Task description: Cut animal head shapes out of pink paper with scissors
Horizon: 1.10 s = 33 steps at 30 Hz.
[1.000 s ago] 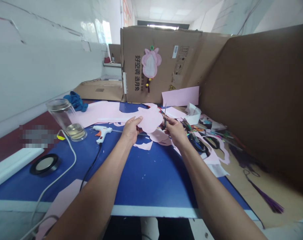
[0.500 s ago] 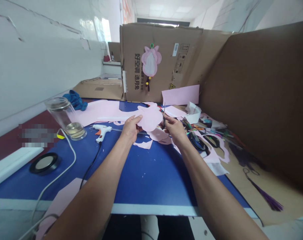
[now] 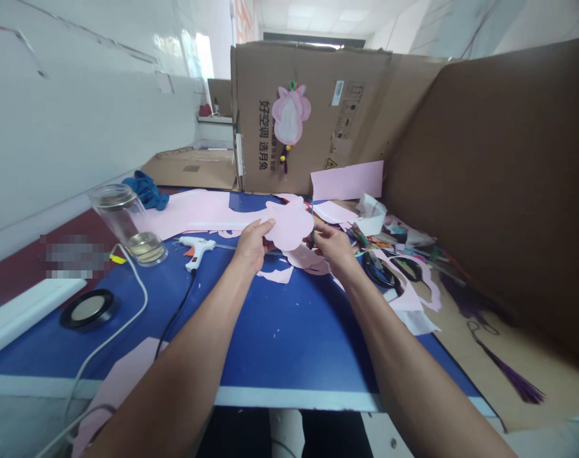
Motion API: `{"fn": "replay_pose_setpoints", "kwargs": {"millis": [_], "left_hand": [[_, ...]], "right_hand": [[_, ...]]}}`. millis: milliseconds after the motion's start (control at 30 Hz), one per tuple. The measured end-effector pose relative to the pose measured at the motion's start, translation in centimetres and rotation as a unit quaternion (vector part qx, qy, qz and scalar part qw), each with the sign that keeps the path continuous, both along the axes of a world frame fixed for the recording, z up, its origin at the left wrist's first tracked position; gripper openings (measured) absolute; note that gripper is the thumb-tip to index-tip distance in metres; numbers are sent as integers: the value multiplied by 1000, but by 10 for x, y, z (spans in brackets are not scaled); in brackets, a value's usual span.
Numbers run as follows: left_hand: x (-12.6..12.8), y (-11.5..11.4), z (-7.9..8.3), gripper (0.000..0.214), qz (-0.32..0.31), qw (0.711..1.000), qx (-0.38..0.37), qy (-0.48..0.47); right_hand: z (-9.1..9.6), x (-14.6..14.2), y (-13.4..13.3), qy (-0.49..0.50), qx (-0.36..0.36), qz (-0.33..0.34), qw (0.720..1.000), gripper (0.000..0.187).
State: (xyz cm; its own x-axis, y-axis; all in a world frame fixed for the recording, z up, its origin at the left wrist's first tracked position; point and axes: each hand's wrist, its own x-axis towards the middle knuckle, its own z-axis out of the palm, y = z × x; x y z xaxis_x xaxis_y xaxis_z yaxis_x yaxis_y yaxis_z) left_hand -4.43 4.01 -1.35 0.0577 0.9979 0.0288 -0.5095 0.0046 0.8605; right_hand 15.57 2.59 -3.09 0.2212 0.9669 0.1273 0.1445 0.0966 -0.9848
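Evidently both arms reach in over the near edge of the blue surface (image 3: 289,343), one on either side of its middle, slanting inward so that the hands meet closer to the far edge. The left hand (image 3: 251,247) is closed in a pinch on the pink scalloped cutout (image 3: 292,230): its thumb lies along the left rim on top, while the fingers tuck beneath, mostly hidden. That cutout is held up toward the far edge, between the hands, above some loose pink pieces (image 3: 313,261). The right hand (image 3: 336,248) is curled around the dark handles of the scissors (image 3: 312,239), wrist turned inward, blades pointing toward the far edge just beside the cutout's right rim; how wide they stand apart I cannot tell. A white glue gun (image 3: 196,252) lies beyond the left forearm, toward the surface's left edge.
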Motion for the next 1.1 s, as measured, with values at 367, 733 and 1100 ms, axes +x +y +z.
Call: {"fn": "replay_pose_setpoints", "kwargs": {"millis": [367,733,1100], "left_hand": [[1,0,1,36,2,1000,-1,-2],[1,-1,2,32,4,1000,-1,-4],[1,0,0,36,-1,1000,2,5]], "right_hand": [[9,-9,-9,-63,1,8,998,37],[5,-14,-9,-82,13,35,996,41],[-5,-11,-4,-149,45,36,987,43]]}}
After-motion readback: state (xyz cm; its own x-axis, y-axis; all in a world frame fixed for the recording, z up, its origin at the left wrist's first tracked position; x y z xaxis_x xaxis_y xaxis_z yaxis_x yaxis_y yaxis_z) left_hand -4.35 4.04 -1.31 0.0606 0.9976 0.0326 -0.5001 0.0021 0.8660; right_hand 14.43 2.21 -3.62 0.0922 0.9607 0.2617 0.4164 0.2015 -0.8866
